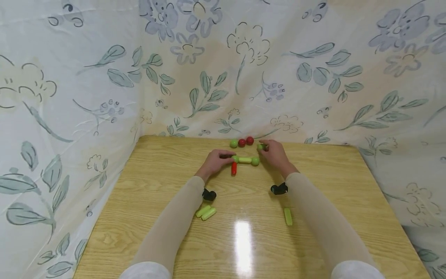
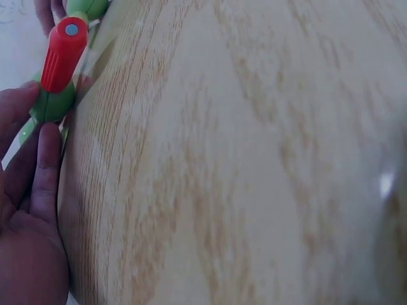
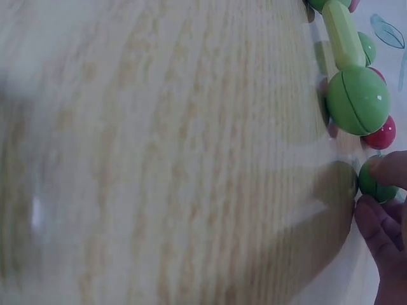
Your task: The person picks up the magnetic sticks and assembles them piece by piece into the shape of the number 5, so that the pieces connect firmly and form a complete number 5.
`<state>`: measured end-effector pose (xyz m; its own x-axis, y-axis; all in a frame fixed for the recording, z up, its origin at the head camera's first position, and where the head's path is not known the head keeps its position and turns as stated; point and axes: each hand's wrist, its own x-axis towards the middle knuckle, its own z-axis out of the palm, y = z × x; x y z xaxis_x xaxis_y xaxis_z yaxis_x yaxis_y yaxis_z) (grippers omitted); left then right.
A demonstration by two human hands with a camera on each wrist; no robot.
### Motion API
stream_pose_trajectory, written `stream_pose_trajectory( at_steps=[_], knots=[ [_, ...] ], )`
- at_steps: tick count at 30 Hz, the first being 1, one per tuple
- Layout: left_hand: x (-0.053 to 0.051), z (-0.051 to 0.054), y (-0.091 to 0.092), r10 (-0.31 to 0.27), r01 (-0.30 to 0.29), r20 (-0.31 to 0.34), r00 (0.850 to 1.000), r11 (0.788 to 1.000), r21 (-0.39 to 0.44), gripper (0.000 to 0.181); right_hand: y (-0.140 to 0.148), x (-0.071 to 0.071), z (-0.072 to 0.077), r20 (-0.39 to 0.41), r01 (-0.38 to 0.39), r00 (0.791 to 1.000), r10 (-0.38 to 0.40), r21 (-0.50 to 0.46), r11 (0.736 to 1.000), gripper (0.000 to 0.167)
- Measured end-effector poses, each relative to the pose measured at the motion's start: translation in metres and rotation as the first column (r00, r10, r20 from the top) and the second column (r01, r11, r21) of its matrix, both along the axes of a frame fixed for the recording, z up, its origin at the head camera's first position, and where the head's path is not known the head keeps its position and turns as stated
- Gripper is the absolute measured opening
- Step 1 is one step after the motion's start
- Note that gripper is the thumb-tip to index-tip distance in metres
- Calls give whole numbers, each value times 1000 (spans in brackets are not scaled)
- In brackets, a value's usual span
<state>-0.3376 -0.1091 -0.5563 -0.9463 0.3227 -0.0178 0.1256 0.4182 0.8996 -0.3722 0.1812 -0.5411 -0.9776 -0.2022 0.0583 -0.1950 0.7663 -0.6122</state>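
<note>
My left hand [image 1: 215, 162] pinches a green ball [image 2: 54, 105] between thumb and fingers at the far part of the table. From that ball a red rod [image 1: 234, 168] points toward me, and a light-green rod [image 1: 245, 159] runs right to a second green ball [image 1: 255, 161]. To the right of this joined piece, my right hand [image 1: 275, 154] holds a separate green ball [image 3: 376, 179] between thumb and fingers, low over the tabletop. Its far side is partly hidden by the thumb in the right wrist view.
Behind the joined piece lie a loose green ball [image 1: 234, 143] and two red balls [image 1: 246, 142]. Two light-green rods [image 1: 206, 212] lie beside the left forearm, another rod [image 1: 288, 216] by the right one. Floral cloth [image 1: 209, 77] hangs along the table's back edge.
</note>
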Motion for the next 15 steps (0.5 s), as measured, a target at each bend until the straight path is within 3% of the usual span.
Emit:
stream_pose_trajectory(
  at_steps=[5,15],
  knots=[
    [0,-2,0,0,0,-3,1000,1000,-4,29,3,6,-3,13,51,999,-50,-76,996,40],
    [1,0,-1,-1,1,-4,1000,1000,-22,30,3,15,-1,-47,55,997,-63,-146,988,42]
  ],
)
